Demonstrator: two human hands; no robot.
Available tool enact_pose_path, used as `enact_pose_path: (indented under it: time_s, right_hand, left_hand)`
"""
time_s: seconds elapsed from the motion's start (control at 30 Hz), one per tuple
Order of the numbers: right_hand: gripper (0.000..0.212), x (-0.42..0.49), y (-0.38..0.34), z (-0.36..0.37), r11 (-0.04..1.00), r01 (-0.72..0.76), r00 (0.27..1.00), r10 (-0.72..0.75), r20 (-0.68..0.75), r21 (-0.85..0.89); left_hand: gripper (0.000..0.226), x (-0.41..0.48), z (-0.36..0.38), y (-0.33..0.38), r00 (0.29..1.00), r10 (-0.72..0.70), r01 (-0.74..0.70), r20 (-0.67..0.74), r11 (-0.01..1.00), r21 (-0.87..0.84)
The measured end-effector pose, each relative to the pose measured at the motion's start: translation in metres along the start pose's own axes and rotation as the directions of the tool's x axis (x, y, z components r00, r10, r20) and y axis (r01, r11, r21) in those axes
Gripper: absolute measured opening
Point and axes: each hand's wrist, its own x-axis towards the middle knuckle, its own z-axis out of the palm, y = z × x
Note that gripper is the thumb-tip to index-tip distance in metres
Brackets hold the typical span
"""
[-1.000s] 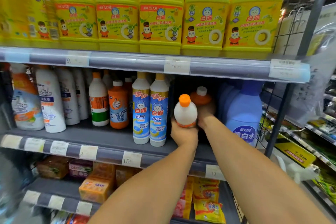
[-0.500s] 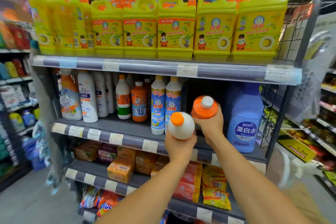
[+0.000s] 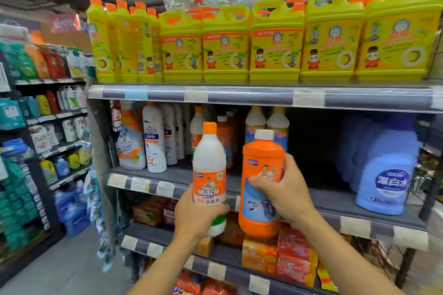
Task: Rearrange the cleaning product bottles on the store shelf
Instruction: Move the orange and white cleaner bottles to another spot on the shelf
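My left hand (image 3: 197,217) grips the lower part of a white bottle (image 3: 209,163) with an orange cap and orange label, held upright in front of the middle shelf (image 3: 335,203). My right hand (image 3: 285,193) grips an orange bottle (image 3: 260,189) with a white cap, also upright, just right of the white one. Both bottles are off the shelf, in the air. Behind them on the shelf stand more white and orange bottles (image 3: 224,136) and two blue-labelled bottles (image 3: 267,122).
A dark gap lies on the middle shelf between the blue-labelled bottles and a big blue bleach jug (image 3: 386,175) at the right. Yellow detergent jugs (image 3: 275,43) fill the top shelf. Packets (image 3: 287,256) fill the lower shelves. Another stocked rack (image 3: 36,127) stands left across the aisle.
Both hands have pulled the two bottles out from the shelf and turned them upright, so their labels show. The view has drawn back and shifted right.
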Motion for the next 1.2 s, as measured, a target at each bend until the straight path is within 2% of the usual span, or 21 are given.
enact_pose_path:
  time_s: [0.1, 0.2, 0.3, 0.43, 0.57, 0.7, 0.93, 1.07, 1.2]
  right_hand:
    - [0.060, 0.017, 0.006, 0.049, 0.999, -0.054, 0.998, 0.054, 0.021, 0.003]
    - [0.061, 0.044, 0.008, 0.086, 0.997, -0.077, 0.997, 0.077, 0.009, -0.006]
    - [0.057, 0.074, 0.015, 0.112, 0.995, -0.096, 0.995, 0.095, -0.021, -0.008]
    - [0.063, 0.104, 0.031, 0.136, 0.990, -0.138, 0.984, 0.134, -0.114, -0.028]
    - [0.076, 0.120, 0.048, 0.152, 0.992, -0.119, 0.967, 0.104, -0.231, -0.051]
    - [0.082, 0.126, 0.063, 0.162, 0.990, -0.101, 0.956, 0.068, -0.285, -0.101]
    - [0.087, 0.129, 0.076, 0.172, 0.979, -0.077, 0.960, 0.022, -0.278, -0.190]
    - [0.086, 0.126, 0.077, 0.170, 0.973, -0.036, 0.978, -0.012, -0.206, -0.227]
    - [0.089, 0.107, 0.091, 0.160, 0.904, -0.086, 0.994, 0.047, -0.101, -0.419]
  left_hand:
    - [0.053, 0.037, -0.030, -0.002, 0.999, -0.040, 0.038, 0.012, 0.990, 0.135]
    - [0.049, 0.076, -0.050, -0.005, 0.998, -0.052, 0.048, 0.023, 0.987, 0.153]
    - [0.054, 0.111, -0.062, -0.010, 0.998, -0.030, 0.021, 0.051, 0.982, 0.187]
    - [0.056, 0.148, -0.065, -0.011, 0.997, -0.006, -0.010, 0.077, 0.978, 0.211]
    - [0.063, 0.179, -0.056, -0.016, 0.995, -0.011, -0.011, 0.095, 0.973, 0.229]
    - [0.066, 0.201, -0.043, -0.021, 0.996, 0.017, -0.040, 0.093, 0.967, 0.251]
    - [0.071, 0.210, -0.026, -0.035, 0.994, 0.016, -0.048, 0.106, 0.948, 0.313]
    - [0.075, 0.214, -0.026, -0.042, 0.991, 0.049, -0.085, 0.125, 0.950, 0.301]
    - [0.080, 0.216, -0.033, -0.058, 0.975, 0.093, -0.154, 0.201, 0.939, 0.308]
